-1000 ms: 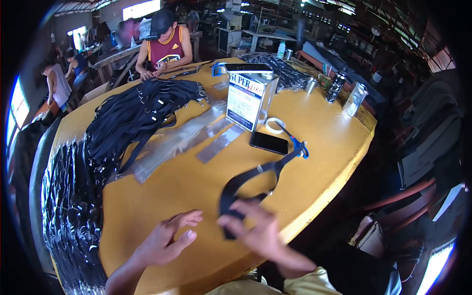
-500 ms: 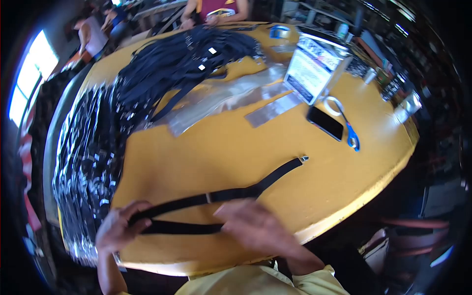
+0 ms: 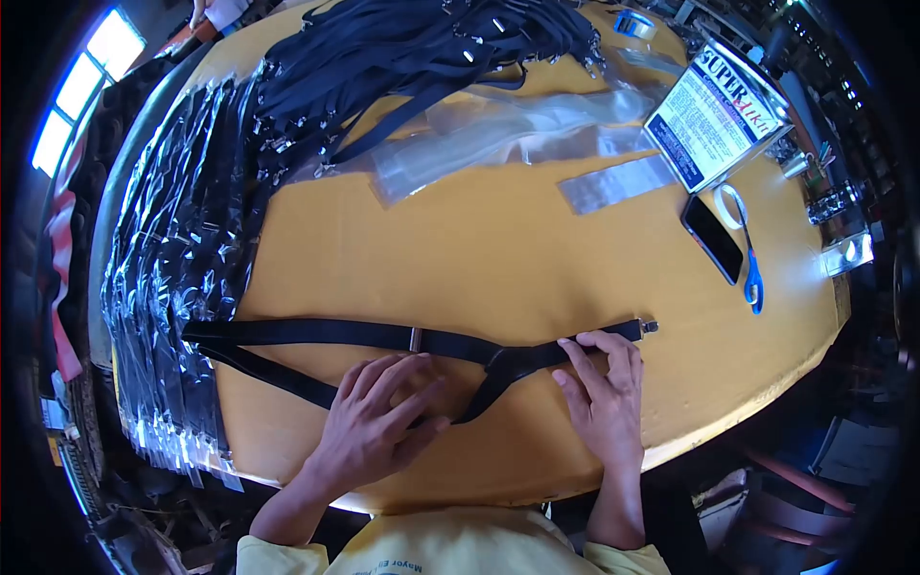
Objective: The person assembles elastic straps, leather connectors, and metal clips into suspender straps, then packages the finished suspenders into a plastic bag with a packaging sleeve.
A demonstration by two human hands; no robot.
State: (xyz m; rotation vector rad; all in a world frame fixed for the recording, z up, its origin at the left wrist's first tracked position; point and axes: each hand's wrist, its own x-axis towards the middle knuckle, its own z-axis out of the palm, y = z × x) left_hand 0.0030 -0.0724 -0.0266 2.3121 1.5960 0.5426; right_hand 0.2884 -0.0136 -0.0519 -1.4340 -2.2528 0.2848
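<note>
A pair of black suspenders [image 3: 374,333] lies in a Y shape on the yellow table before me. Its straps fold back in a loop at the left, with a metal adjuster slide [image 3: 416,339] on the upper strap. A metal clip [image 3: 649,327] ends the strap at the right. My left hand [image 3: 379,412] rests over the lower strap, fingers spread and curved, covering part of it. With thumb held apart, my right hand [image 3: 606,388] lays its fingertips on the strap close to the clip.
Plastic-wrapped black straps [image 3: 172,287] line the left edge; loose black straps [image 3: 383,67] are heaped at the back. Clear plastic sleeves [image 3: 508,129] lie in front of them. Toward the right are a tin can [image 3: 714,120], a phone [image 3: 712,240], blue-handled scissors [image 3: 753,283] and a tape roll [image 3: 633,25].
The suspenders' folded end has left my left hand and now lies flat at the left. My left hand moved right; my right hand moved right, toward the clip. The view has tilted down.
</note>
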